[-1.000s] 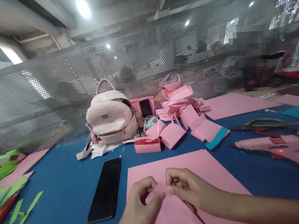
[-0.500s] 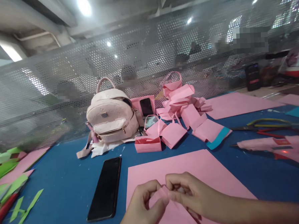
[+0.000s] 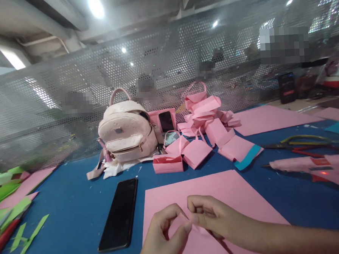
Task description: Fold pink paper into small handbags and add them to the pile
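Both of my hands pinch the upper end of a piece of pink paper (image 3: 202, 246) at the bottom middle of the head view. My left hand (image 3: 165, 233) grips its left edge between thumb and curled fingers. On the right, my right hand (image 3: 216, 217) holds the same end with thumb and forefinger, its other fingers curled in. The two hands nearly meet at the tip. Beneath them a larger pink sheet (image 3: 189, 184) lies flat on the blue table. The paper's lower part runs out of the frame.
A black phone (image 3: 118, 215) lies left of my hands. Behind stand a cream backpack (image 3: 127, 133) and a pile of folded pink paper bags (image 3: 204, 113). At right are scissors (image 3: 303, 140) and a pink glue gun (image 3: 310, 165). Green paper scraps (image 3: 33, 236) lie at left.
My hands have shifted very slightly on the paper, the left one a little to the right. Both still pinch its upper end, and the things on the table stay put.
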{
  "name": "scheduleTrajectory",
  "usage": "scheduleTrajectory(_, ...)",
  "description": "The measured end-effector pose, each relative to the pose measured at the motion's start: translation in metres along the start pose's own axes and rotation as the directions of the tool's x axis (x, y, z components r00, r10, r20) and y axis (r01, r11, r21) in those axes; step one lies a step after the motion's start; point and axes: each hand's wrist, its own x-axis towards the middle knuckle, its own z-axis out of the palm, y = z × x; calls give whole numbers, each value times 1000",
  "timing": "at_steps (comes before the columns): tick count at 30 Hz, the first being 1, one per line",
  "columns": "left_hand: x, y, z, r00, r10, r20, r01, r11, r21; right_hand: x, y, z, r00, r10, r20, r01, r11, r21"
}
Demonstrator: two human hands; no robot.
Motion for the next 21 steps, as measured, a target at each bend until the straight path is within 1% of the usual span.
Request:
scheduleTrajectory(4, 2, -6, -3, 1000, -24, 5, 24, 1000, -17, 0, 0, -3, 1000, -3, 16, 3, 1000, -25)
scheduleTrajectory(7, 3, -5, -3, 1000, -4, 7, 4, 1000, 1, 0, 3, -4, 1000, -13, 18, 13, 1000, -9)
scheduleTrajectory(13, 2, 0, -1, 999, 19, -51, -17, 998, 53, 1, 3, -3, 1000, -26, -14, 26, 1000, 12)
scheduleTrajectory(18, 5, 1, -4, 1000, -17, 7, 17, 1000, -16, 1, 2, -7, 1000, -1, 11, 2, 998, -55)
scheduleTrajectory(21, 8, 3, -7, 997, -60, 54, 59, 998, 14, 2, 6, -10, 1000, 5, 2, -5, 997, -82)
